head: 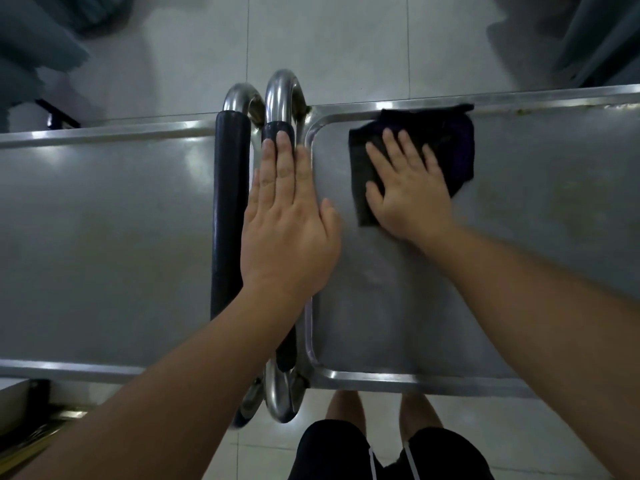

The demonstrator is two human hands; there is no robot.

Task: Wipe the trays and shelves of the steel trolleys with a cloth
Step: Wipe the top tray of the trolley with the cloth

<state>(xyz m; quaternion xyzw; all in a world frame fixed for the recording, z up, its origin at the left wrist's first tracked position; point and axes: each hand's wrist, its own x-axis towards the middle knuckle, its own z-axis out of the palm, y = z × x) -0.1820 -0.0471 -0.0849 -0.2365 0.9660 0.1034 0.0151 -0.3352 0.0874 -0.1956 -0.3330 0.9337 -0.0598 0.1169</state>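
Two steel trolleys stand end to end below me. The right trolley's top tray (519, 237) holds a dark cloth (446, 147) near its far left corner. My right hand (408, 192) lies flat on the cloth, fingers spread, pressing it onto the tray. My left hand (287, 220) rests flat, fingers extended, on the right trolley's handle (278, 102), a steel tube with a black sleeve. The left trolley's top tray (104, 237) is bare steel.
The left trolley's handle (230, 202), with its long black sleeve, runs parallel beside the other. Pale floor tiles (329, 46) lie beyond the trolleys. Dark drapes hang at far left (38, 46) and far right (602, 36). My legs in black shorts (381, 452) stand at the near edge.
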